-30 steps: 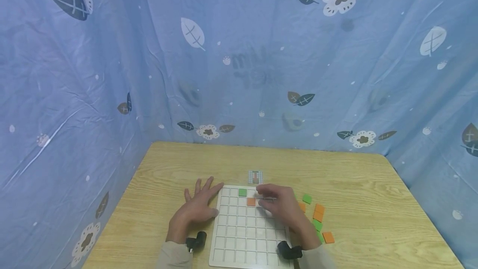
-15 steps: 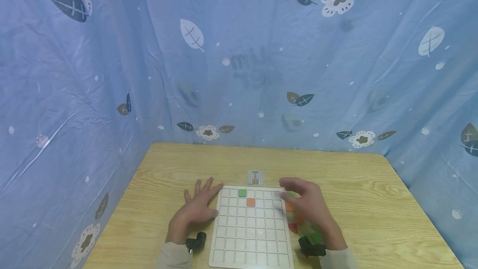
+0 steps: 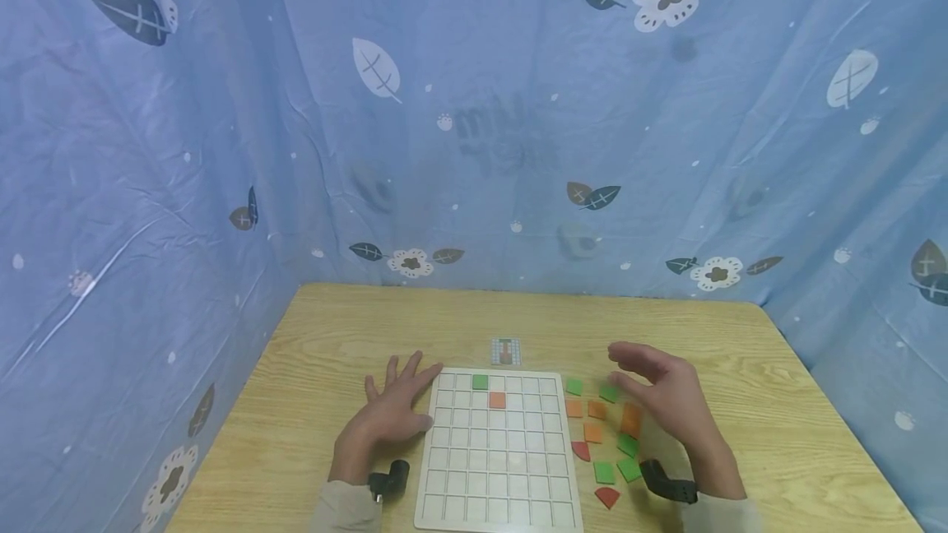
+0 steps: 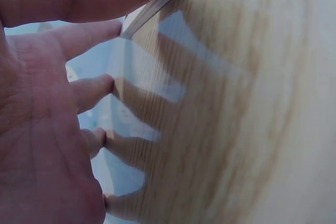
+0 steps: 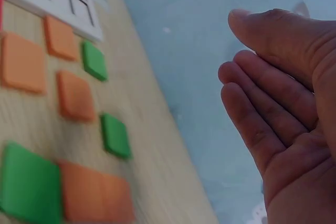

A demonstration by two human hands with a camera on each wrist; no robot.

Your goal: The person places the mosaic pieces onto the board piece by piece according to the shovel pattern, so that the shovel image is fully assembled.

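A white board [image 3: 477, 461] with a grid of square cells lies on the table, holding a green square tile [image 3: 480, 382] and an orange square tile [image 3: 498, 400] near its far edge. My left hand [image 3: 392, 411] rests at its left side with fingers spread; thumb and forefinger touch the board's edge, as the left wrist view also shows. To the right, my right hand [image 3: 662, 393] hovers over the far side of the loose tiles. Its fingers are extended, the thumb stands apart, and its palm [image 5: 299, 182] holds nothing. Loose green tiles [image 3: 604, 472] and orange tiles [image 3: 592, 433] lie below it.
Two red quarter-round tiles [image 3: 607, 498] lie among the loose pieces right of the board. A small card [image 3: 506, 351] with a printed grid pattern lies beyond the board's far edge. Blue patterned curtains [image 3: 474, 146] enclose the wooden table [image 3: 355, 319].
My right hand has moved right, from above the board's far part to past the loose tiles, uncovering them. The left hand has stayed in place. The tiles on the board look the same.
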